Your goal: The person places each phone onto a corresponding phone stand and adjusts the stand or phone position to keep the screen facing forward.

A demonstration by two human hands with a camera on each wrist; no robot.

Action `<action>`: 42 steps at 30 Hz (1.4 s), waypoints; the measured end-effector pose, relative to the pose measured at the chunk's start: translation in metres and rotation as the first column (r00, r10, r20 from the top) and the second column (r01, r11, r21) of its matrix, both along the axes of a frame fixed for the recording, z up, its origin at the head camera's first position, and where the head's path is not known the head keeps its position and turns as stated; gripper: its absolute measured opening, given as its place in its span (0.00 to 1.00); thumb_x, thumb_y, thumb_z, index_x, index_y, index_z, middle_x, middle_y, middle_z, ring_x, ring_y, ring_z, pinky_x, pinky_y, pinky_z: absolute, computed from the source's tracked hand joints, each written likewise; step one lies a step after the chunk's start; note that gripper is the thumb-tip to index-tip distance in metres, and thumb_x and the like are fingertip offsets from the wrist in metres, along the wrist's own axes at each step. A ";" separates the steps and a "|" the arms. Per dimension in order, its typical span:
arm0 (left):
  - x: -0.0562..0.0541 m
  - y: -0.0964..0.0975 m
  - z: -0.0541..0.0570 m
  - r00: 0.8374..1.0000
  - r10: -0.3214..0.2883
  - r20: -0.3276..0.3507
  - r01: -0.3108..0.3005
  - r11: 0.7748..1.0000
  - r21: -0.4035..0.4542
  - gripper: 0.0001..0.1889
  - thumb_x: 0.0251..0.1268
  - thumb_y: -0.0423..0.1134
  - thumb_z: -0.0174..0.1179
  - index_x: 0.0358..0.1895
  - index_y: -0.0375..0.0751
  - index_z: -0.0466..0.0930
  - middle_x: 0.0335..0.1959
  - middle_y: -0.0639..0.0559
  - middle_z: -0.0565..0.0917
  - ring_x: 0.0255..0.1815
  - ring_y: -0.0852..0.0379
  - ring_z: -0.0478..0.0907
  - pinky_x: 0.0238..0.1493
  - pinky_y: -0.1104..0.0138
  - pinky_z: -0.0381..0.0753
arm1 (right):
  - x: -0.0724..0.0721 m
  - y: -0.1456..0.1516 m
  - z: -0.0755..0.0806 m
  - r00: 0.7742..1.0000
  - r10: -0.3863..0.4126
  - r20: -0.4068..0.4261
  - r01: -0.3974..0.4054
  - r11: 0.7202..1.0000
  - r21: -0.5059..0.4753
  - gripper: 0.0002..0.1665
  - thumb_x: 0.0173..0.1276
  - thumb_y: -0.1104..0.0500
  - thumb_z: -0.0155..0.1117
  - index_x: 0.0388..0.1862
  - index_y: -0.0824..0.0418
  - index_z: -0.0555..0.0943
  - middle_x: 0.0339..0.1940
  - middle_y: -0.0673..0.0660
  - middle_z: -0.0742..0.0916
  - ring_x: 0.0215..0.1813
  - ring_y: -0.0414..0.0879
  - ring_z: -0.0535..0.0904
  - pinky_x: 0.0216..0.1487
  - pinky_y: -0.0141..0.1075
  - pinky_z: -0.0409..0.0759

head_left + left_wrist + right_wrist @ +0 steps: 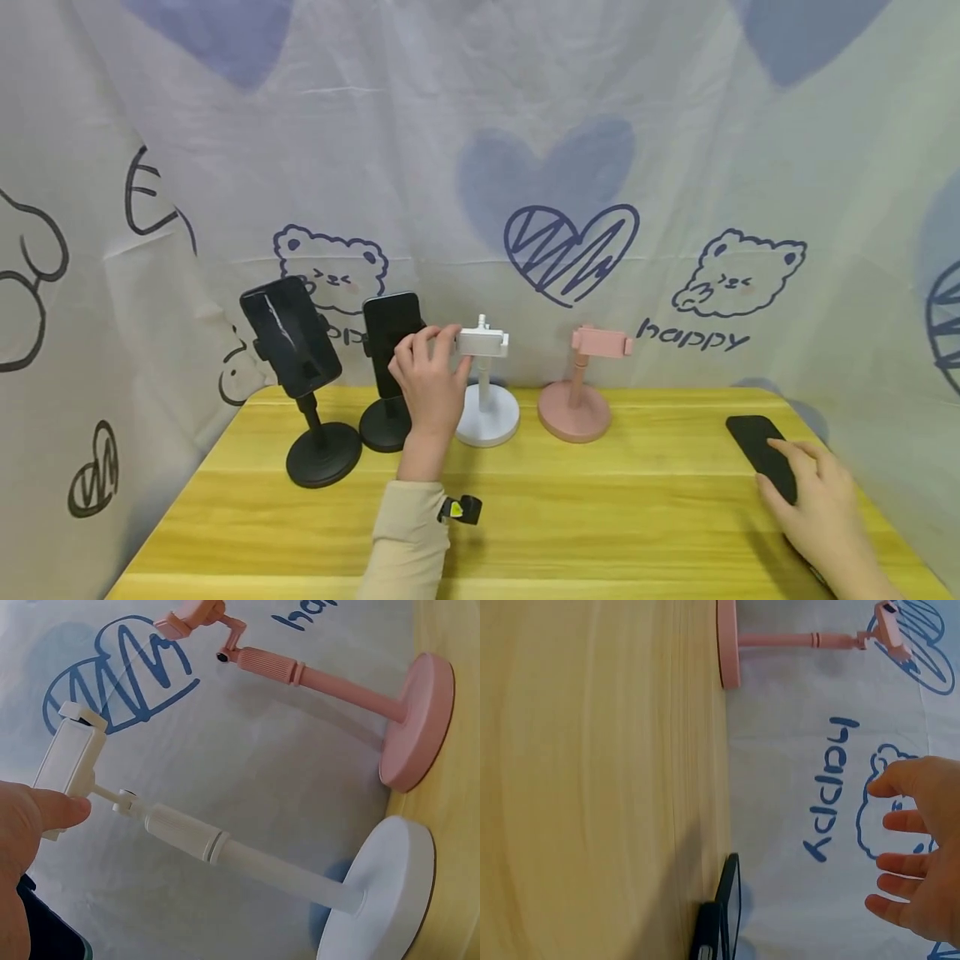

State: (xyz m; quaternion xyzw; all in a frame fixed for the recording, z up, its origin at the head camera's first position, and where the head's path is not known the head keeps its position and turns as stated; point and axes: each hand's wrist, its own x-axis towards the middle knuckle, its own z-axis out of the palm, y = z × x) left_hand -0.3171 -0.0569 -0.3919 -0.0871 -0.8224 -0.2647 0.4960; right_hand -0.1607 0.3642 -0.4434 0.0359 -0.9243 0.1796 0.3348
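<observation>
Left hand (pixel 431 382) pinches white stand (pixel 489 417) near worktop's (pixel 585 517) back edge; right hand (pixel 825 500), fingers loose, above black phone (pixel 759 446) by right edge

Head view bright, diffusely lit; glare streaks the leftmost smartphone (pixel 291 337). Soft shadow on bench (pixel 600 517) near my right fingers (pixel 792 458). Wrist views dimmer, softer.

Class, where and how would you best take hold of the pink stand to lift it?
Probably by the upright stem of the pink stand, with a wrap-around grip, coming from the person's right. The stem is slim and stands exposed between the wide round base and the clamp; the white stand sits beside it on the left, while bare tabletop lies to the right.
</observation>
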 end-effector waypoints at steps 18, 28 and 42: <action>0.007 0.018 -0.001 1.000 0.019 0.022 -0.022 0.989 0.146 0.20 0.53 0.41 0.73 0.50 0.48 0.81 0.50 0.44 0.78 0.54 0.42 0.65 0.51 0.47 0.62 | 0.008 0.036 -0.008 0.996 -0.079 0.052 0.063 0.965 0.255 0.37 0.53 0.50 0.75 0.59 0.63 0.74 0.50 0.74 0.75 0.46 0.75 0.70 0.46 0.65 0.67; 0.006 0.013 0.001 1.000 0.009 0.014 -0.011 0.994 0.112 0.20 0.54 0.42 0.72 0.51 0.48 0.81 0.49 0.44 0.77 0.54 0.42 0.64 0.51 0.47 0.62 | 0.012 0.046 -0.016 0.951 -0.192 0.243 0.122 0.953 0.276 0.46 0.53 0.38 0.73 0.64 0.61 0.70 0.53 0.79 0.73 0.48 0.80 0.69 0.42 0.70 0.68; 0.007 0.012 0.000 0.998 -0.009 0.056 0.001 0.991 0.136 0.20 0.55 0.42 0.72 0.52 0.49 0.81 0.51 0.43 0.77 0.55 0.42 0.65 0.53 0.46 0.61 | 0.013 0.075 -0.037 0.749 -0.222 0.624 0.053 0.959 0.278 0.57 0.58 0.25 0.58 0.68 0.68 0.63 0.55 0.87 0.69 0.48 0.83 0.68 0.42 0.72 0.68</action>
